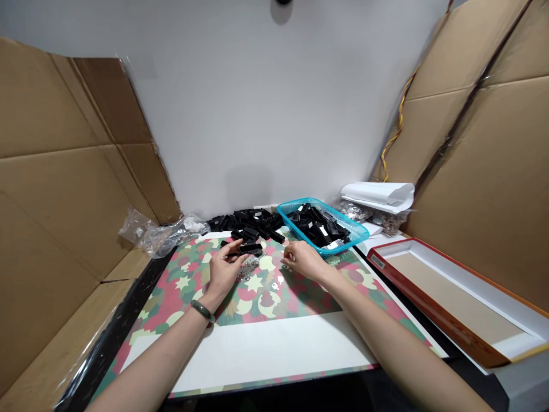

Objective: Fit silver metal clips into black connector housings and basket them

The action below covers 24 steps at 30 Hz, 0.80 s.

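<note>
My left hand (223, 270), with a dark green bangle (202, 311) at the wrist, has its thumb and index finger at the near end of a small black plastic piece (250, 249), gripping it. Just below that piece lies a small heap of tiny silvery parts (247, 268). My right hand (303, 258) is closed in a pinch to the right of the heap; whatever its fingertips hold is too small or hidden to make out. A few small white bits (275, 285) lie on the patterned board between the hands.
Behind the hands is a pile of black plastic pieces (253, 220). A blue basket (362, 233) holds more of them. Clear plastic bags (160, 236) lie left; white paper (377, 195) and a red-edged box lid (437, 309) are right. Cardboard walls (77, 143) flank the patterned board (171, 286).
</note>
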Tool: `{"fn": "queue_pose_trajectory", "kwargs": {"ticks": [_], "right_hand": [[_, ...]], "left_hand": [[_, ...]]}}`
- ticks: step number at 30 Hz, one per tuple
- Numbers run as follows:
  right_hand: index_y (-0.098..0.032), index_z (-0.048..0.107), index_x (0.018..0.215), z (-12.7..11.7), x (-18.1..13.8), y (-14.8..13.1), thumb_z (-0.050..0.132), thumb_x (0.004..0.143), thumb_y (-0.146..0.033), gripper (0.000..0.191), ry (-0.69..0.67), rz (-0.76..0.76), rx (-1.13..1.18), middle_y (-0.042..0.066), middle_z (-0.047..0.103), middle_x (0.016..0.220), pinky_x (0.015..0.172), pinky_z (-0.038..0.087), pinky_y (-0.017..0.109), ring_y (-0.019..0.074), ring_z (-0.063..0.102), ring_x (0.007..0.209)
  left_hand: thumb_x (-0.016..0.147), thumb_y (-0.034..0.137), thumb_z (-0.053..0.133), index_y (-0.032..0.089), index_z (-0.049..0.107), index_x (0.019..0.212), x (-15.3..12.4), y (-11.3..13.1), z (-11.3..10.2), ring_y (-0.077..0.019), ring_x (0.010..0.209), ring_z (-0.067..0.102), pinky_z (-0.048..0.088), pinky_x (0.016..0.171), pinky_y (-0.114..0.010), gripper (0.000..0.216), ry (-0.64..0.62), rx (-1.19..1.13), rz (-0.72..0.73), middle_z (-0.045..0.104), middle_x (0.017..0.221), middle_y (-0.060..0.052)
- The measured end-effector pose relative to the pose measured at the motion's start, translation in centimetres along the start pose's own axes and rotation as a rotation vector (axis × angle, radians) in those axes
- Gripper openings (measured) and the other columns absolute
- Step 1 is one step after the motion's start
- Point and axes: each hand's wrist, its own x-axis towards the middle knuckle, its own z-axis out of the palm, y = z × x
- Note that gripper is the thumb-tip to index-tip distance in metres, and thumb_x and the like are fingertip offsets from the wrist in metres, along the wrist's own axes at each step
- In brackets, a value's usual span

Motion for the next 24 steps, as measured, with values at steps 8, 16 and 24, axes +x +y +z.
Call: {"fn": "queue_pose_trajectory", "kwargs": {"ticks": [8,16,24], "right_hand": [[-0.018,0.06,0.053,0.0,-0.4,-1.1,0.07,0.071,-0.01,0.022,-0.094,0.163,-0.193,0.01,0.065,0.066,0.061,0.036,0.03,0.0243,0.064,0.069],[-0.018,0.064,0.053,-0.7,0.1,-0.2,0.07,0.07,-0.021,0.018,-0.188,0.105,0.214,0.002,0.058,0.052,0.051,0.03,0.026,0.0134,0.049,0.051],[-0.019,0.074,0.068,0.1,-0.4,-2.1,0.081,0.064,-0.039,0.022,-0.069,0.086,0.936,0.009,0.069,0.1,0.077,0.047,0.032,0.0247,0.062,0.098]], "left_hand": [[0.074,0.025,0.074,0.017,0.075,0.098,-0.2,0.1,0.2,-0.0246,0.096,0.07,0.057,0.087,-0.04,0.025,-0.038,0.097,0.127,0.075,0.102,-0.011],[0.075,0.029,0.074,0.018,0.076,0.101,-0.3,0.3,0.1,-0.0243,0.094,0.07,0.057,0.083,-0.038,0.028,-0.079,0.081,0.125,0.075,0.103,-0.011],[0.074,0.021,0.073,0.019,0.076,0.096,-1.1,0.1,1.0,-0.0214,0.089,0.072,0.062,0.077,-0.035,0.022,-0.084,0.006,0.222,0.075,0.099,-0.008]]}}
